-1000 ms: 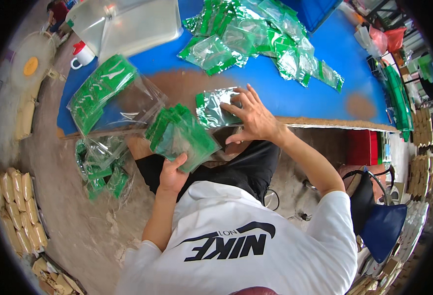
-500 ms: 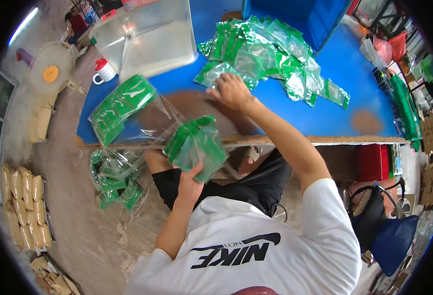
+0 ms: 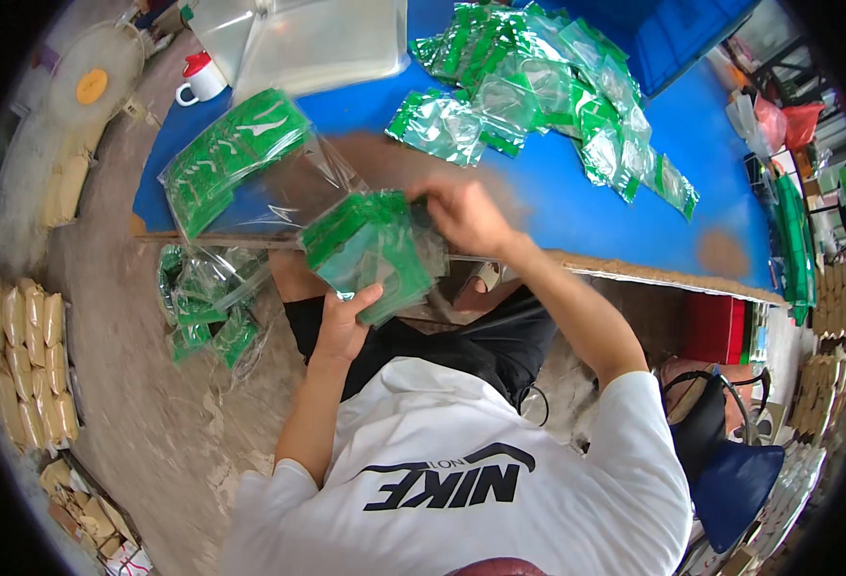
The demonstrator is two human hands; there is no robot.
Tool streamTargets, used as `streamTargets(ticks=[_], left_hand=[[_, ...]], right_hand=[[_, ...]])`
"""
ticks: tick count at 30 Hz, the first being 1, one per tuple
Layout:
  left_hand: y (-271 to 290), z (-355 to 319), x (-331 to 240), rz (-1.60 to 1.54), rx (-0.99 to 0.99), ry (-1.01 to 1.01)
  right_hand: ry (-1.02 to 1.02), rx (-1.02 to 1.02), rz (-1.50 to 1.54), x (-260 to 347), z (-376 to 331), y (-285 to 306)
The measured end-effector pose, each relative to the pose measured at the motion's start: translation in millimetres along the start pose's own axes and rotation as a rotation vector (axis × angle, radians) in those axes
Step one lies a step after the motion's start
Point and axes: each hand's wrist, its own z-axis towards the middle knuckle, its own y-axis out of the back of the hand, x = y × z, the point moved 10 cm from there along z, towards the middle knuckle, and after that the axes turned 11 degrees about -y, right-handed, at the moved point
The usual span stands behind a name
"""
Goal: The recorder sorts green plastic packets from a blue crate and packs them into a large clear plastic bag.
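Note:
My left hand point(image 3: 348, 324) grips a fanned stack of flat green-and-clear plastic packets point(image 3: 370, 252) by its lower edge, thumb on top, just in front of the table edge. At the stack's upper right corner is my right hand point(image 3: 469, 216), its fingers pinched on a packet there; some of that packet is blurred and hidden behind the fingers. Beyond both hands, a loose pile of similar packets point(image 3: 538, 91) lies on the blue tabletop point(image 3: 548, 197). Left of the stack, a large clear bag point(image 3: 322, 182) lies with a row of green packets point(image 3: 236, 154) inside.
A translucent plastic tray point(image 3: 332, 48) and a white mug with a red lid point(image 3: 202, 79) stand at the far left. A blue crate point(image 3: 691, 43) is at the far right. Bagged green packets point(image 3: 207, 298) sit below the table's left edge. A dark blue chair point(image 3: 738, 490) is at right.
My right hand has come back from the near side of the pile to the stack in my left hand. The whole view has shifted a little.

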Motion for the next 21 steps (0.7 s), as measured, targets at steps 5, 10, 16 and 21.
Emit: streamTargets(ticks=[5, 10, 16, 21], left_hand=[[4, -18, 15, -0.126, 0.043, 0.094], [4, -15, 28, -0.351, -0.001, 0.090], [5, -7, 24, -0.306, -0.054, 0.030], [14, -18, 27, -0.327, -0.003, 0.105]], right_hand=[[0.104, -0.271, -0.669, -23, 2, 42], [0.137, 0.043, -0.301, 19, -44, -14], [0.122, -0.264, -0.263, 14, -32, 23], [0.047, -0.339, -0.546, -46, -10, 85]])
